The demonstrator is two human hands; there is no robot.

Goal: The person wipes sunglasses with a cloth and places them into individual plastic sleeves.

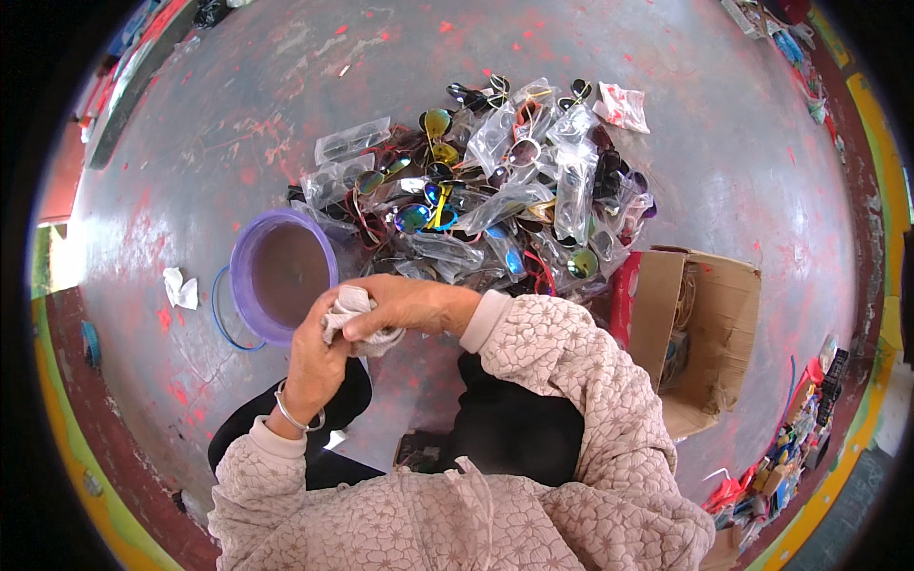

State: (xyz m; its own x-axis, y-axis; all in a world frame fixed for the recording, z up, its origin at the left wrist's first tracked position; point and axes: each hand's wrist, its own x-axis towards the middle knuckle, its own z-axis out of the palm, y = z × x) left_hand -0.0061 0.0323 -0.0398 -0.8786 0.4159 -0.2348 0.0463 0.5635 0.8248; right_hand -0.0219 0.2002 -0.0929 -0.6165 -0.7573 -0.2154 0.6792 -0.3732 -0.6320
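Observation:
A crumpled pale cloth (350, 308) is bunched between my two hands, close to the near rim of a purple bucket (238, 314). My left hand (319, 367), with a silver bangle at the wrist, grips it from the left. From the right, my right hand (410, 303) presses it with thumb and fingers. Whether anything lies inside the folds is hidden. Brownish, murky water (291, 271) stands in the bucket. Just beyond my hands spreads a heap of sunglasses (439, 193), many in clear plastic sleeves (575, 189).
An open cardboard box (728, 328) on its side at the right holds some eyewear. White scraps (180, 289) lie left of the bucket and a crumpled wrapper (621, 107) beyond the heap. Mixed litter (778, 464) lines the right wall. The grey floor (728, 171) has red stains.

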